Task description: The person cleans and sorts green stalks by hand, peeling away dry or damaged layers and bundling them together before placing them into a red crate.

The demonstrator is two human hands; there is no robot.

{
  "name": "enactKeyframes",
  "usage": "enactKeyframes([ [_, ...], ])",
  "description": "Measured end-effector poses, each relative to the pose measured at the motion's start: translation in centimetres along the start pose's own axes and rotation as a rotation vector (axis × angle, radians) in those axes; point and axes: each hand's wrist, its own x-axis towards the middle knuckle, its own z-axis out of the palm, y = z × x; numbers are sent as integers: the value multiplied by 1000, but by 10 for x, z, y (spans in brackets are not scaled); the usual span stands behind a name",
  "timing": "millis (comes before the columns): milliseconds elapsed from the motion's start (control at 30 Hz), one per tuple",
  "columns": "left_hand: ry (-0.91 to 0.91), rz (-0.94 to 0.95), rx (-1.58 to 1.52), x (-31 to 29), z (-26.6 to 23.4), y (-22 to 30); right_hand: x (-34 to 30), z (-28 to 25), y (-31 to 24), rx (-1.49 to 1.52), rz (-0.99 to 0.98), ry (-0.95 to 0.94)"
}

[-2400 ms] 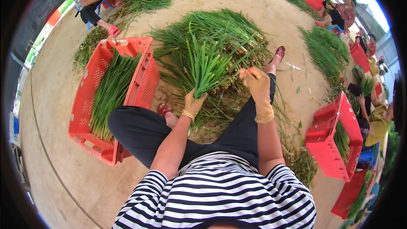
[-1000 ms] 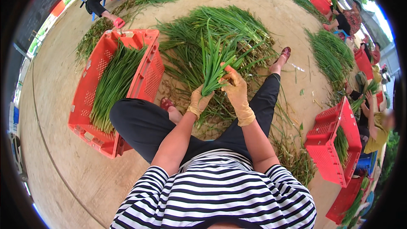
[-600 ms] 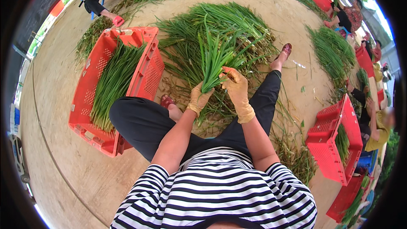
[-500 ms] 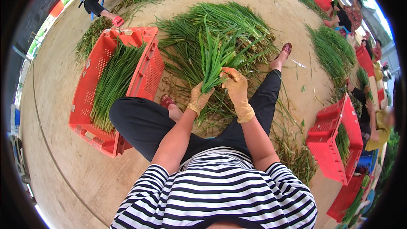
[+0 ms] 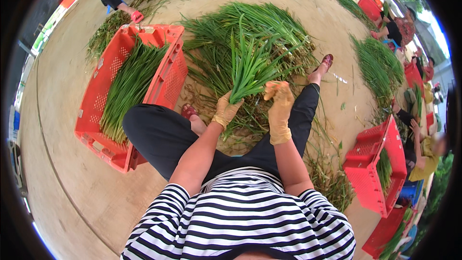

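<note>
My left hand (image 5: 226, 110), in a tan rubber glove, is closed round a bunch of chives (image 5: 248, 74). Their long flat green leaves fan out away from me, and the lower ends are hidden beneath the hand. Just right of the bunch and apart from it, my gloved right hand (image 5: 280, 108) is raised with its fingers curled and orange-stained fingertips together. Whether anything small is pinched there I cannot make out. Beyond both hands a large heap of chives (image 5: 269, 24) lies on the ground between my feet.
At my left knee stands a red plastic crate (image 5: 171, 84) holding laid-out chives. Trimmed leaf scraps (image 5: 332, 178) litter the floor to my right, near another red crate (image 5: 361, 173). Other people sit by their own heaps at the far left and along the right.
My right hand has drawn back from the bunch, moving right and slightly nearer to me. The left hand keeps its hold, and the leaves have spread wider to the right.
</note>
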Motion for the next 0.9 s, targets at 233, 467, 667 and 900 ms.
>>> enactKeyframes([
  [233,-29,-37,122,-5,9,19,-9,16,-5,-78,-205,-168],
  [467,-24,-100,130,-7,17,26,-5,22,20,-33,-208,-151],
  [667,-59,-135,-165,4,-2,-14,1,25,15,-260,-248,-152],
  [900,-41,-24,422,7,-2,-21,5,26,-7,-403,-209,-212],
])
